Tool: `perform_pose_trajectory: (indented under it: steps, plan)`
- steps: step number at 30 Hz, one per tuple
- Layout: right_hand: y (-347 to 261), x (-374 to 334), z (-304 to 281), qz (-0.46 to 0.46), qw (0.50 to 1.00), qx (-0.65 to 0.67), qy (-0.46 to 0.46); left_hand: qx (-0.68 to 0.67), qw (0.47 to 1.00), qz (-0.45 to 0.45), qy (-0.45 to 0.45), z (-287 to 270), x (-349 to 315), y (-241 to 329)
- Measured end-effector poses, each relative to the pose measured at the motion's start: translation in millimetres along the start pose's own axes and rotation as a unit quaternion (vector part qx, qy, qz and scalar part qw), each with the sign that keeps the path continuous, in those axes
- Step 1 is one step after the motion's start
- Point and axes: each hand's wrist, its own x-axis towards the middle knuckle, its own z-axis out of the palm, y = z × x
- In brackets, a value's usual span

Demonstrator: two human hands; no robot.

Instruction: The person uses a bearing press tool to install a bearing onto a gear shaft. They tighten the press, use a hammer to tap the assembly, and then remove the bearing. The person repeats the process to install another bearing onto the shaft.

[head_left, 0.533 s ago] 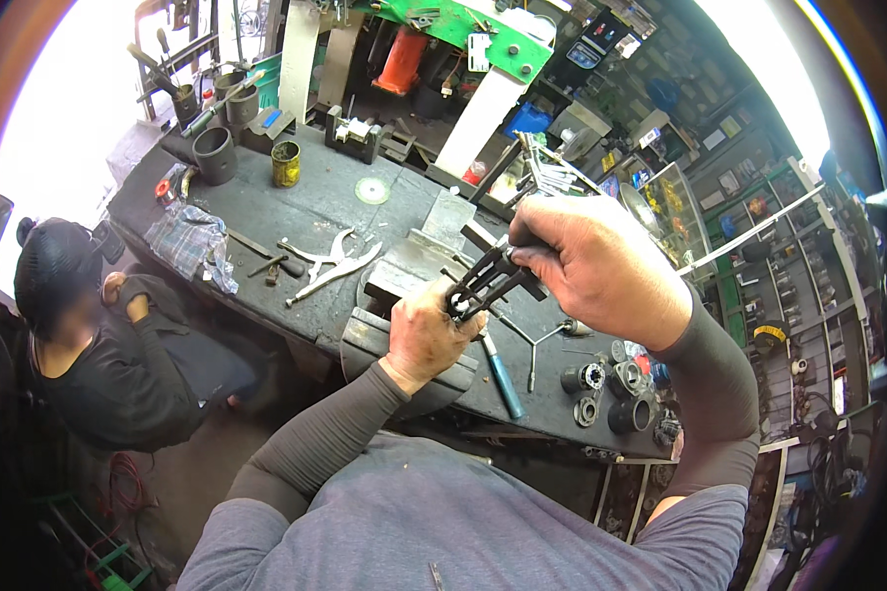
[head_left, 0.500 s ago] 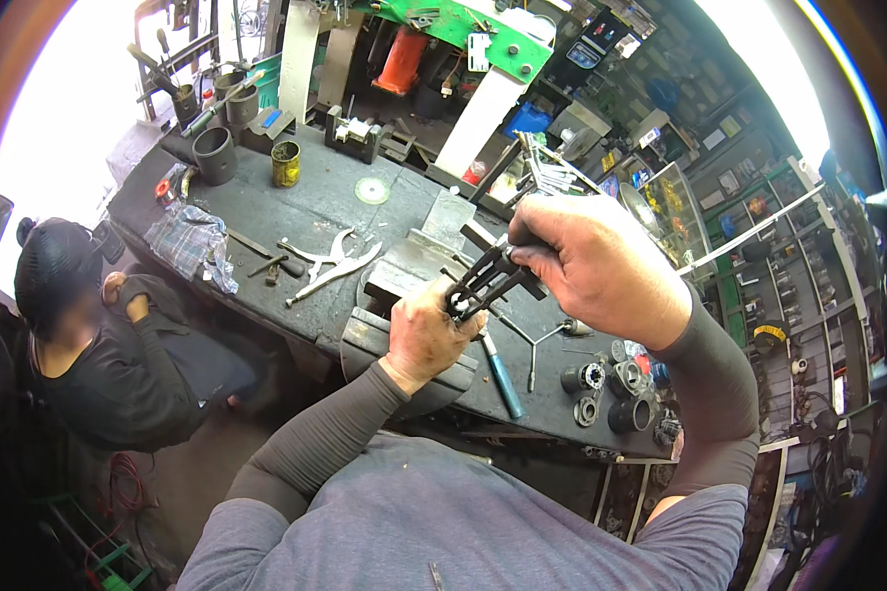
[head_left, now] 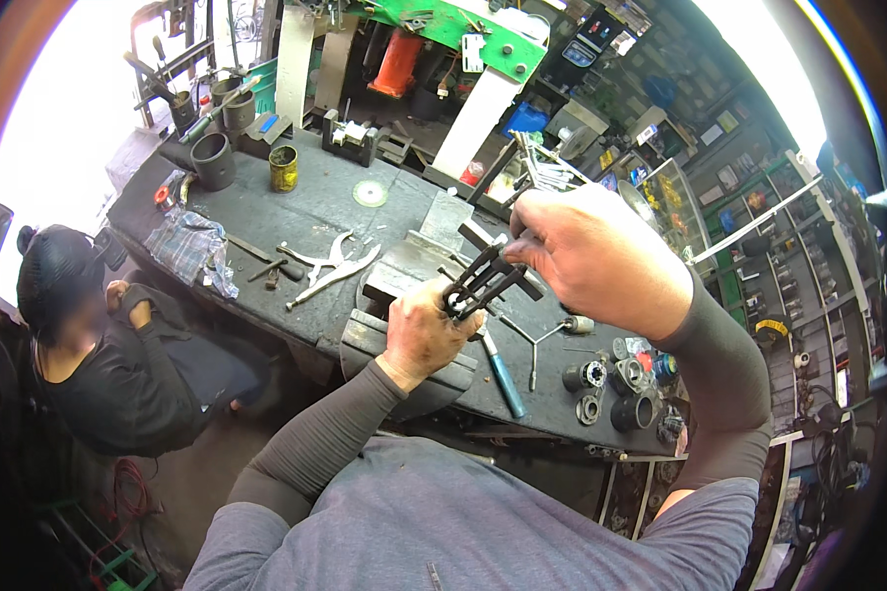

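Above the bench vise [head_left: 367,340], my left hand [head_left: 426,330] is closed around the lower end of a dark jaw puller [head_left: 490,279]. Some bright metal shows between the puller's legs, but I cannot make out what it is. At the upper end, by the crossbar and centre screw, my right hand [head_left: 601,258] has its thumb and fingers pinched together on the tool. Just beneath lie a blue-handled hammer [head_left: 504,381] and a Y-shaped wrench [head_left: 534,347] on the dark workbench [head_left: 306,212].
Silver pliers [head_left: 337,268] lie left of the vise, near a checked cloth [head_left: 189,246] and a yellow can [head_left: 284,169]. Metal rings and sleeves [head_left: 631,412] stand at the right. A co-worker [head_left: 118,345] sits left of the bench. A green-framed press [head_left: 508,49] stands behind.
My right hand has shifted slightly, its fingers turning a little at the puller's top. My left hand stays in place around the lower end.
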Motion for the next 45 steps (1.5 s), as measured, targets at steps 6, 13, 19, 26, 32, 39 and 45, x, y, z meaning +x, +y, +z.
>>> perform_pose_trajectory:
  steps: [6, 13, 19, 26, 32, 39, 45]
  plan:
    - [-11.8, 6.0, -9.8, 0.052, 0.995, -0.056, -0.062, 0.002, 1.000, 0.010, 0.003, 5.1, 0.2, -9.5]
    - [0.0, 0.7, -11.2, -0.025, 0.999, -0.024, -0.007, -0.005, 1.000, 0.004, -0.003, 6.3, -0.8, -10.0]
    - [-6.3, 2.9, -10.6, 0.013, 0.998, -0.044, -0.033, -0.009, 0.999, 0.034, 0.011, 8.1, 0.3, -11.9]
    - [23.4, 7.9, -6.2, -0.113, 0.992, -0.051, -0.011, -0.001, 0.999, 0.036, 0.022, 10.4, 2.3, -15.4]
    - [15.4, 10.6, -4.0, -0.024, 0.997, -0.007, -0.067, 0.005, 0.998, 0.047, 0.037, 3.7, -0.2, -7.8]
    - [-12.0, 6.8, -3.2, 0.124, 0.990, 0.046, -0.056, -0.053, 0.998, 0.019, 0.011, 5.9, 0.4, -11.1]
    - [10.1, -30.3, -2.6, 0.269, 0.926, 0.262, -0.028, -0.155, 0.988, 0.000, -0.026, -0.3, 1.8, -13.7]
